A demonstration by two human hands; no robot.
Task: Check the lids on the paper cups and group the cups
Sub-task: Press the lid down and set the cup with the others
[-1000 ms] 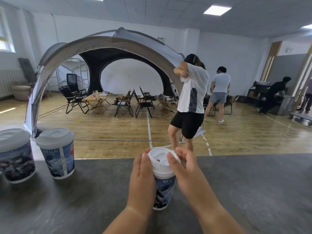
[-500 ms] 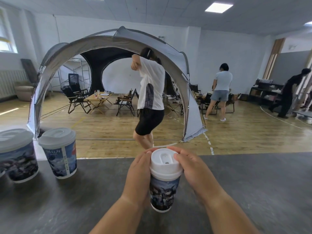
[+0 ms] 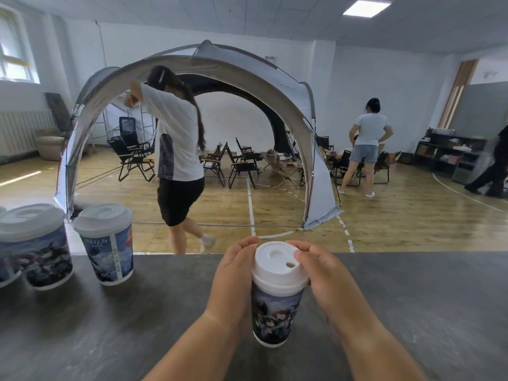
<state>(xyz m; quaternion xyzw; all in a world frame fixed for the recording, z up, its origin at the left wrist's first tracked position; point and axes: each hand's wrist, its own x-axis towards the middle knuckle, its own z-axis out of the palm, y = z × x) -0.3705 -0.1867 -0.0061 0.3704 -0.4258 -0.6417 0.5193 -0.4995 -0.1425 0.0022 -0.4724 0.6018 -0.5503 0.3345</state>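
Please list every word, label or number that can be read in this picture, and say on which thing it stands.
Nothing reads clearly.
On the held cup: a picture only, no text seen.
On the cup nearest the held cup: short white characters near the top, blurred; small print down a white strip, too small.
On the cup to its left: a picture only, no text seen.

Your left hand (image 3: 233, 276) and right hand (image 3: 327, 279) curl round the lid (image 3: 277, 266) of a paper cup (image 3: 275, 312), upright on the dark desk (image 3: 412, 312); your right thumb rests on the lid's top; a second cup (image 3: 105, 243) and third cup (image 3: 35, 248), both lidded, stand close together at far left.
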